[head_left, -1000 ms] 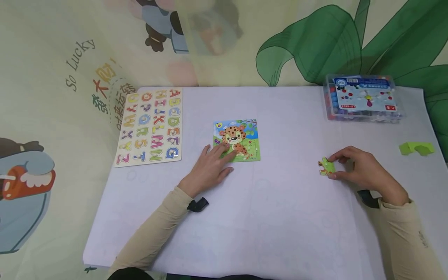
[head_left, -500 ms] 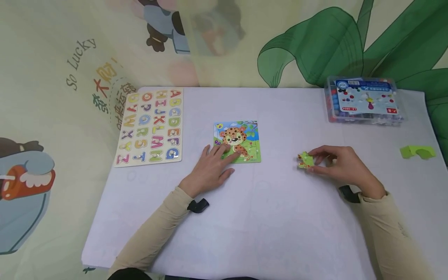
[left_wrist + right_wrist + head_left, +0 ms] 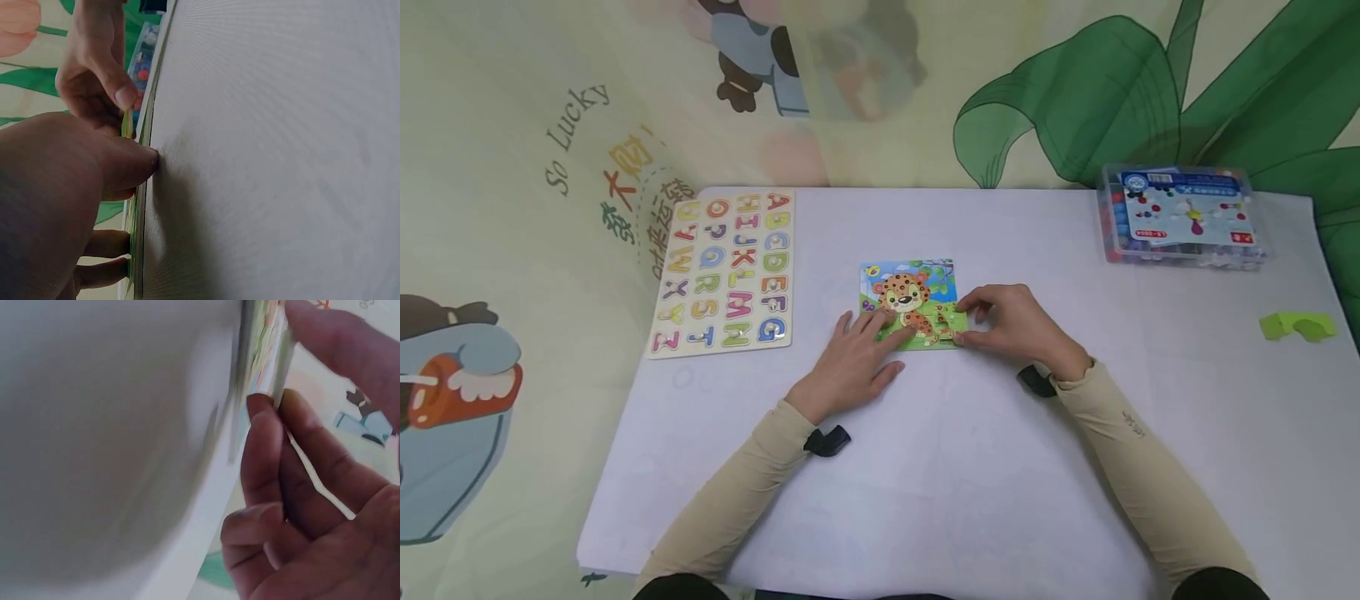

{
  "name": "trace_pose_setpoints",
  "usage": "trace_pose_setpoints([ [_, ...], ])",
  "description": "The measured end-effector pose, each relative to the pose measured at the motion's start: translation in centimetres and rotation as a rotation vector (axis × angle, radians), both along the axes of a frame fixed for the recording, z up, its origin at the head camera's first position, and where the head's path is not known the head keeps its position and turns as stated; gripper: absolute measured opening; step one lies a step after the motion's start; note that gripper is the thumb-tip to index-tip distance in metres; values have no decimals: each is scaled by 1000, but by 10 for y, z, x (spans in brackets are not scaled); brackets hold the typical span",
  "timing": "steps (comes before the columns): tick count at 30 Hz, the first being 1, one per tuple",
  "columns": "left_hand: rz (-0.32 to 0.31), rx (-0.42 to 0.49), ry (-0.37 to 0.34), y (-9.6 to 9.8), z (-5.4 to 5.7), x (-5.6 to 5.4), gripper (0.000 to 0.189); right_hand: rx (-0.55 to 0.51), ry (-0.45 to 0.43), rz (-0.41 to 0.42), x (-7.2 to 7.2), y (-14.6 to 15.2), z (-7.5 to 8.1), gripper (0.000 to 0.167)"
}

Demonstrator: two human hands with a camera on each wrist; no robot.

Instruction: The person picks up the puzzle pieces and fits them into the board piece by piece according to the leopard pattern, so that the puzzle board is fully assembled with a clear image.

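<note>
A square leopard jigsaw puzzle (image 3: pixel 904 290) lies on the white table in the head view. My left hand (image 3: pixel 844 373) rests on its lower left part, fingers spread, the thumb near the front edge. At the puzzle's lower right corner, my right hand (image 3: pixel 1024 327) pinches a green puzzle piece (image 3: pixel 953 320) between thumb and fingers. The left wrist view shows that piece (image 3: pixel 127 124) edge-on under the right thumb. In the right wrist view the piece (image 3: pixel 284 367) stands slightly apart from the board's surface. Its exact fit with the board cannot be told.
An alphabet board (image 3: pixel 721 275) with letter pieces lies left of the puzzle. At the back right stands a clear plastic box (image 3: pixel 1183 212) with colourful contents. A green arched block (image 3: pixel 1296 325) lies near the right edge. A printed curtain (image 3: pixel 880 150) hangs behind the table.
My right hand has carried the green puzzle piece leftward across the table to the puzzle's lower right corner. The left hand has stayed on the puzzle.
</note>
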State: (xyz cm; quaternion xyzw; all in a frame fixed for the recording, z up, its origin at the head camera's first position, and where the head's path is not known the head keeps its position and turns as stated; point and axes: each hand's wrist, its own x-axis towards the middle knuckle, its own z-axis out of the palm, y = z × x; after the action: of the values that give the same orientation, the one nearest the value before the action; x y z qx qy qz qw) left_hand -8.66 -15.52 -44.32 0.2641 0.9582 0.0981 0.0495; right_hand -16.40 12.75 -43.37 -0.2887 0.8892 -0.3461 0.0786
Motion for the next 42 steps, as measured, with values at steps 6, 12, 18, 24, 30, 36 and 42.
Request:
trace_pose_setpoints([
  [6, -3, -12, 6, 0, 0, 0, 53, 36, -8, -8, -2, -21, -1, 41],
  [12, -10, 1, 2, 0, 0, 0, 53, 76, -21, 0, -3, -26, -1, 41],
  [18, -8, -5, 0, 0, 0, 1, 53, 57, -46, 9, -3, -27, -5, 42],
  [24, -2, -8, 10, 0, -1, 2, 54, 56, -65, 12, -4, -29, -7, 43],
  [30, -18, -30, 39, 1, -2, 2, 55, 57, -49, 17, -5, -30, -6, 36],
  [36, -29, -44, 42, 2, -2, 1, 53, 53, -64, 21, -7, -30, -6, 31],
  [42, -32, -78, 34, 5, -1, 1, 53, 46, -65, 10, -6, -30, -6, 26],
])
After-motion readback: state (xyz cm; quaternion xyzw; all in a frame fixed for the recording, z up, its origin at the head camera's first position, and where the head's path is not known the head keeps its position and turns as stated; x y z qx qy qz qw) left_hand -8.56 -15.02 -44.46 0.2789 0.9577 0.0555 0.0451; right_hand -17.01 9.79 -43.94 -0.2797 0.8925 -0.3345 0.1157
